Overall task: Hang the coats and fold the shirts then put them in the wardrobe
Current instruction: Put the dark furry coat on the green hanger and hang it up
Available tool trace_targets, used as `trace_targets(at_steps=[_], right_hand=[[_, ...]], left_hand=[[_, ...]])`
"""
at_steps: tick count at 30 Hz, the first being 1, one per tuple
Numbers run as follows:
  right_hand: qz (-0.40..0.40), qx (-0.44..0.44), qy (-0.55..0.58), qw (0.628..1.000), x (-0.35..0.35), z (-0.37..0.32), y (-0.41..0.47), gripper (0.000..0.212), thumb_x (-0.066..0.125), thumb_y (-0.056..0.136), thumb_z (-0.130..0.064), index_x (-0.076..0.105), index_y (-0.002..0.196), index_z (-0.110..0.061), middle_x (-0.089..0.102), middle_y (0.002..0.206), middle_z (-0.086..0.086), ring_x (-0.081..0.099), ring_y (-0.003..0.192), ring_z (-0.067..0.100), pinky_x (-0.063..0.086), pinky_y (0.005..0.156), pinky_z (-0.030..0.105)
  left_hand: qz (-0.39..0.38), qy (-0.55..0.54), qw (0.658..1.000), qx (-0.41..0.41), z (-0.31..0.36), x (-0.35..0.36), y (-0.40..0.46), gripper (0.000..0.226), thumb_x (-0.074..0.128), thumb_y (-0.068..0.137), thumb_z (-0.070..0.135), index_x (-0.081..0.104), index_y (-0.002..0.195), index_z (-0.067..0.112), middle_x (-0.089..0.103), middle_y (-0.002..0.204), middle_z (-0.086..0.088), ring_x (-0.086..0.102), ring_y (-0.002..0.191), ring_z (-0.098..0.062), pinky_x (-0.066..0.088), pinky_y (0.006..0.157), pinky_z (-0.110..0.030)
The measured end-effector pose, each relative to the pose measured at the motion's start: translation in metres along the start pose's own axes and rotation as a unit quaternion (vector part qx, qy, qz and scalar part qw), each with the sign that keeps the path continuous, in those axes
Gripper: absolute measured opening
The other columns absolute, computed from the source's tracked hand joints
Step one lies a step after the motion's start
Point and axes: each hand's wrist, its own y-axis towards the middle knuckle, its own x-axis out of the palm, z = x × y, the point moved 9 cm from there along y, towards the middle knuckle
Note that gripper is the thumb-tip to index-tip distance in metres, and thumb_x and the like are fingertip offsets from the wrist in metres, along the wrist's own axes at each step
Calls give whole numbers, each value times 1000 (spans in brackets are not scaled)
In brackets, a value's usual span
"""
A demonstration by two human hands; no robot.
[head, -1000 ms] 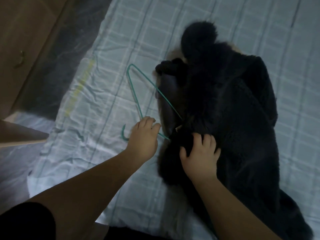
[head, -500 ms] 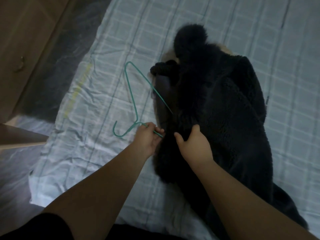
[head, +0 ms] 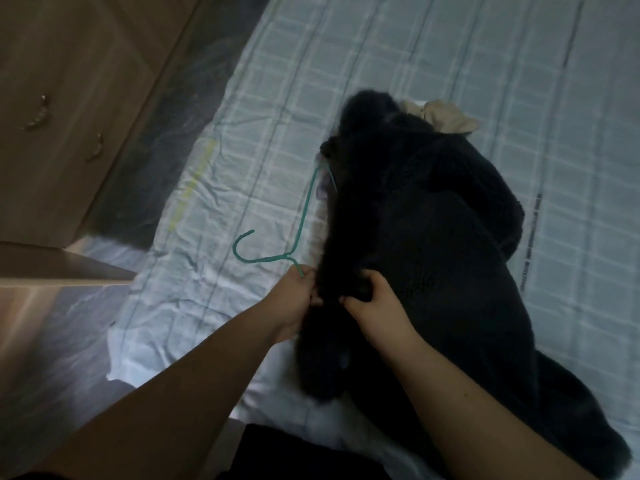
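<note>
The coat (head: 433,244) is lying on the bed (head: 450,46), nearer to the left edge than to the right, with its bottom end reaching toward the near edge; a beige cloth (head: 446,117) is showing from under its far end. The hanger (head: 294,233) is lying at the coat's left side, its hook pointing to the left edge of the bed, one arm running along the coat and going under the dark fabric at the far end. The left hand (head: 294,306) is curling around the near wire of the hanger, just below the hook; the right hand (head: 372,303) is pinching a fold of the coat's edge, fingers bent into the fleece; the two hands are almost touching.

I am judging that the near arm of the hanger is being pushed inside the coat. The wire is thin and the coat is looking thick and heavy; the wire may be bending, or its end may be catching in the lining instead of reaching the shoulder; if only one shoulder is seated, the coat may be sliding off when lifted. The room is dim, so whether the far arm is sitting in a sleeve or only under the fabric, I cannot tell.
</note>
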Motion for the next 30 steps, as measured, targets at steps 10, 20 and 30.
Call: trace_targets(at_steps=[10, 20, 30], right_hand=[[137, -226, -278, 923, -68, -62, -15, 42, 54, 92, -20, 55, 134, -23, 51, 134, -3, 44, 126, 14, 35, 109, 32], [24, -191, -102, 976, -49, -91, -40, 49, 55, 95, -12, 48, 138, -35, 58, 132, -14, 54, 121, 0, 41, 110, 31], [135, -405, -183, 886, -126, -261, -99, 74, 62, 85, -9, 31, 151, -25, 32, 157, -1, 23, 148, 15, 18, 122, 35]], left_hand=[[-19, 24, 1000, -4, -6, 7, -38, 69, 77, 70, 62, 56, 124, 22, 68, 120, -4, 68, 104, -17, 54, 83, -28], [4, 3, 995, 95, 60, -2, -74, 55, 70, 42, 37, 70, 94, 19, 73, 83, -3, 68, 83, -20, 54, 73, -31], [-48, 189, 944, 264, 236, 5, -176, 32, 67, 55, 38, 76, 82, 24, 75, 88, -2, 68, 83, -8, 58, 77, -29]])
